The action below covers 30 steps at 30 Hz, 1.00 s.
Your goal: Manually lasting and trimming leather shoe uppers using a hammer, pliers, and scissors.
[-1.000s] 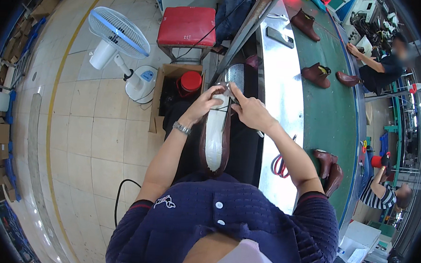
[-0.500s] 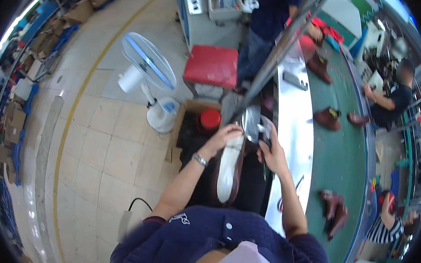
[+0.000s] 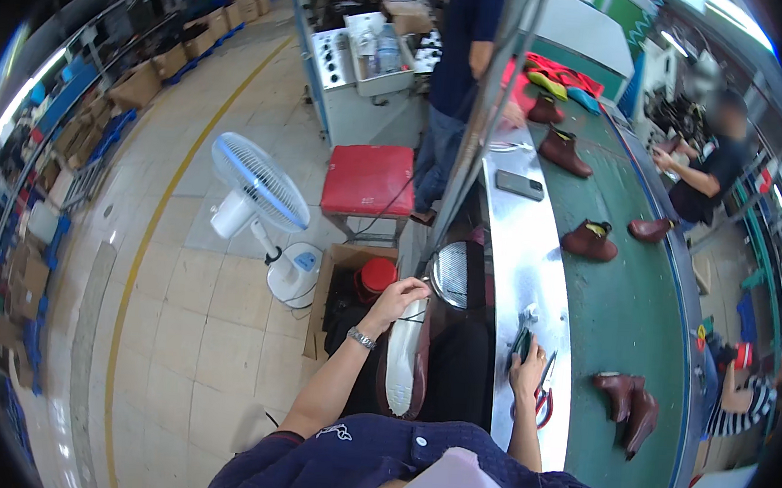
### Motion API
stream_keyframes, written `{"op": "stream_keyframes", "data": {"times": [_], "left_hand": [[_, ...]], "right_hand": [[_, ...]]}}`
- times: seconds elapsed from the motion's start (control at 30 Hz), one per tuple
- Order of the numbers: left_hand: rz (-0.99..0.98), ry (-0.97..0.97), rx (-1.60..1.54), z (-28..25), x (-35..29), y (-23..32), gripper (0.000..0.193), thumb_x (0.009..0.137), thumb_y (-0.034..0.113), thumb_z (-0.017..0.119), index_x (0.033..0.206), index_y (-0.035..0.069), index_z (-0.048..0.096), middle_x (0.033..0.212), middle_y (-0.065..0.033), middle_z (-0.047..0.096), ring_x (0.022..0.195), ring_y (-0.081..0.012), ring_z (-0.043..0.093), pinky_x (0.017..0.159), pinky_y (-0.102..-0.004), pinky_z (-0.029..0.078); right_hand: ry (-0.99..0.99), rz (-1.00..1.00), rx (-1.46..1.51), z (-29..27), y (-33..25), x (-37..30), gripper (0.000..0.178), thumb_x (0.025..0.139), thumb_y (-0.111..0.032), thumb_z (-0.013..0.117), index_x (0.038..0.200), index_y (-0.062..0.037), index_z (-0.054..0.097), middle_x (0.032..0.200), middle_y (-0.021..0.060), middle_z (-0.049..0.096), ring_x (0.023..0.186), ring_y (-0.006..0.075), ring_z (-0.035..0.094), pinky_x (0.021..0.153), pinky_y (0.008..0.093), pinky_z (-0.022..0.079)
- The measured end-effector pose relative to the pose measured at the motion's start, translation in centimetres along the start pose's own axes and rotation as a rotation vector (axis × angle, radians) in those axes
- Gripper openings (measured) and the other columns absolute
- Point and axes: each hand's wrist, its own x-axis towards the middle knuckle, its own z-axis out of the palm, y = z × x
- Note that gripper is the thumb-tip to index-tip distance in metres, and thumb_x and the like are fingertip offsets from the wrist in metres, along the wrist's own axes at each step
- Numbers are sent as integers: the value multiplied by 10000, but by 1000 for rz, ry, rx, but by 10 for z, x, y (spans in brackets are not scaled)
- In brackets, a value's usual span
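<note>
A dark red shoe (image 3: 405, 367) lies over my lap with its pale sole facing up and its long side pointing away from me. At its far end my left hand (image 3: 398, 304) has its fingers closed, thumb and forefinger pinched together by the shoe's edge. A thin dark line crosses the sole just below these fingers. To the right, my right hand (image 3: 527, 370) rests on the metal ledge, fingers bent round a small dark tool (image 3: 522, 344) with a shiny end; its exact kind is unclear. Red-handled scissors (image 3: 546, 391) lie beside that hand.
A round metal mesh (image 3: 451, 274) stands beyond the shoe. Left of it is a carton (image 3: 320, 316) with a red-lidded container (image 3: 377, 276). Several dark red boots (image 3: 591, 242) sit on the green belt (image 3: 621, 324). A phone (image 3: 518, 186), fan (image 3: 259, 189), red stool (image 3: 368, 181) and co-workers are around.
My right hand has moved from the shoe's far end to the metal ledge, taking the tool with it. My left hand stays at the shoe. The view has shifted.
</note>
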Motion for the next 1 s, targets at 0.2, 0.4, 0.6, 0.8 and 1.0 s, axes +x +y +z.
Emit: {"op": "stream_keyframes", "data": {"times": [0.2, 0.4, 0.6, 0.8, 1.0], "left_hand": [[24, 16, -59, -11, -9, -6, 155, 858, 132, 557, 964, 29, 601, 902, -2, 594, 859, -75, 523, 793, -214, 398], [9, -4, -23, -5, -9, 2, 149, 865, 127, 540, 968, 34, 594, 914, 5, 589, 869, -69, 519, 806, -216, 396], [92, 37, -35, -9, -6, -9, 164, 866, 131, 546, 974, 21, 601, 917, -3, 593, 856, -72, 530, 792, -213, 407], [67, 85, -38, -4, -14, -4, 191, 882, 141, 533, 1024, 30, 596, 951, 1, 585, 902, -75, 523, 839, -215, 390], [-2, 248, -309, 16, -69, 11, 435, 886, 180, 541, 1255, -15, 420, 1138, -68, 538, 1033, -125, 512, 896, -245, 388]], "right_hand": [[81, 315, -5, -40, 38, -75, 487, 762, -103, 601, 1216, -15, 449, 992, 223, 534, 929, 373, 515, 840, 421, 405], [46, 311, -131, -43, 60, -125, 463, 704, -132, 674, 1103, 14, 491, 947, 214, 530, 897, 379, 508, 822, 417, 403], [-37, 408, -102, -56, 52, -111, 472, 647, -122, 724, 1048, 23, 520, 874, 158, 555, 855, 304, 517, 786, 395, 410], [85, 292, -43, -35, 67, -101, 459, 637, -82, 713, 1057, -9, 543, 785, 141, 583, 677, 266, 571, 662, 370, 467], [-56, 914, 1369, -62, 35, -104, 134, 786, -107, 581, 862, -10, 530, 677, 54, 556, 562, 153, 549, 520, 257, 448]]}}
